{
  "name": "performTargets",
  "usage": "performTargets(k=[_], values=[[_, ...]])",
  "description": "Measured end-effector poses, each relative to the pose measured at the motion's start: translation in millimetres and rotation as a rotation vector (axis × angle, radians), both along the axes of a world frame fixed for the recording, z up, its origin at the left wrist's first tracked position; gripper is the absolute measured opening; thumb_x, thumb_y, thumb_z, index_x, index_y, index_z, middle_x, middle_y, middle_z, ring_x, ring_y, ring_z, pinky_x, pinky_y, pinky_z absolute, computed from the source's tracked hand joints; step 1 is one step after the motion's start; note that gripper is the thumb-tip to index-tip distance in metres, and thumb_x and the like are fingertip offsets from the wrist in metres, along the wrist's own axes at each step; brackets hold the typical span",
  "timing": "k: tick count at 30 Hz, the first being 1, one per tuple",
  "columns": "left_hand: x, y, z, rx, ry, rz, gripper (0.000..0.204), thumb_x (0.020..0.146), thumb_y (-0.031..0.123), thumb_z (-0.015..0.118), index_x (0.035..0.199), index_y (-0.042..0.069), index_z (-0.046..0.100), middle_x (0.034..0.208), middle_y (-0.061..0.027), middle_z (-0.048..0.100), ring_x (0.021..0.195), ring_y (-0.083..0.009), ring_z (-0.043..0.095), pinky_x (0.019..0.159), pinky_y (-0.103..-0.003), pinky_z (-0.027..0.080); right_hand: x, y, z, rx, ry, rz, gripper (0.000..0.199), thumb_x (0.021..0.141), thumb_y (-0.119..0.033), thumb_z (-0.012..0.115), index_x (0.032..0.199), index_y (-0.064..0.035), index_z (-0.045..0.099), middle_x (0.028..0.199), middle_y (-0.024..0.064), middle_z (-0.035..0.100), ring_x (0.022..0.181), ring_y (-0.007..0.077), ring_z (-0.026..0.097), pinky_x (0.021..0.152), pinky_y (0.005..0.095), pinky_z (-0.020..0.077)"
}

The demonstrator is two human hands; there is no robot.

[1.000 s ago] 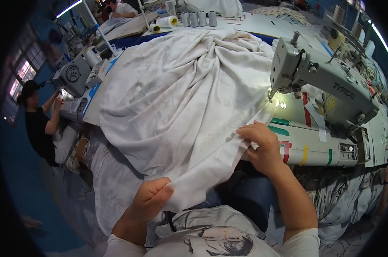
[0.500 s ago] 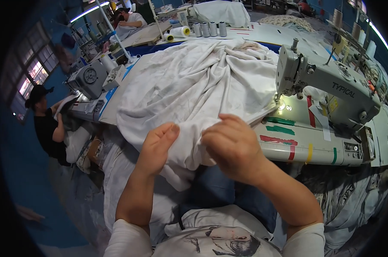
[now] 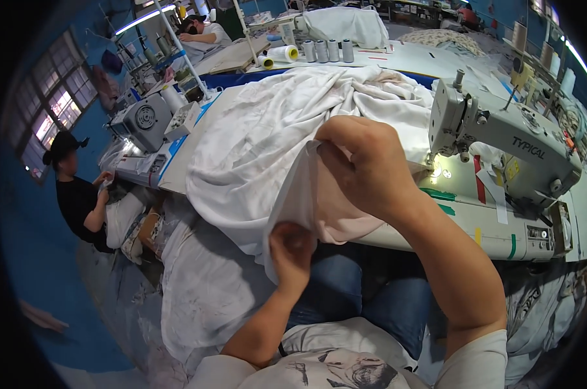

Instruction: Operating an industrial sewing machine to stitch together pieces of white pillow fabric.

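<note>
A big white cloth [image 3: 267,136] lies in a soft heap over most of the long sewing table [image 3: 475,220]. It covers the table top on the left and middle, and one part hangs off the front edge down toward the person's lap. More white cloth [image 3: 202,292] is piled low on the floor to the left.

A grey sewing machine [image 3: 501,129] stands on the table at the right, just beside the heap (a small lamp shines under its arm). Another grey machine [image 3: 144,120] sits at the next table on the left, where a person in a black cap and black shirt [image 3: 76,194] works.

The right hand [image 3: 364,165] is up high, curled shut, and it pinches a fold of the white cloth and lifts it off the table. The left hand [image 3: 292,249] is lower, near the table's front edge, and its fingers are closed on the hanging edge of the same cloth.

Far back, four grey thread spools [image 3: 329,50] stand in a row.
</note>
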State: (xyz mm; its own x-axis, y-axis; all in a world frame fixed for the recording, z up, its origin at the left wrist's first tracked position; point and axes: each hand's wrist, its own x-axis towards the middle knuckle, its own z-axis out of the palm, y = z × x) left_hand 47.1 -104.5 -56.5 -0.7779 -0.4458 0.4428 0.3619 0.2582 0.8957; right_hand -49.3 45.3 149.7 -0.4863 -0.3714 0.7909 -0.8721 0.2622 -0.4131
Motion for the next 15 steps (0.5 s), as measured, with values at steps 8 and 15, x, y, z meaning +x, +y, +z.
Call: performTargets(k=[8,15], values=[[-33.8,-1.3,25.2,-0.65,0.135,0.21,0.06,0.077,0.019,0.077,0.12,0.001,0.039,0.129,-0.0231,0.041,0.119,-0.0374,0.042,0.101,-0.046,0.037,-4.5,6.3,1.1,0.001,-0.017,-0.041,0.011,0.076,0.005,0.065,0.085,-0.0005,0.062,0.074,0.014,0.061,0.068,0.0298,0.061,0.061,0.0343,0.0469],[-53.5,-25.5,11.3,0.132,0.093,0.136,0.025,0.091,0.016,0.061,0.108,-0.001,0.056,0.116,-0.0157,0.057,0.101,-0.0264,0.056,0.089,-0.037,0.045,-1.7,4.6,0.6,-0.012,-0.007,-0.019,0.011,0.076,0.004,0.066,0.085,-0.0006,0.061,0.074,0.0137,0.061,0.068,0.03,0.061,0.06,0.0342,0.0465]])
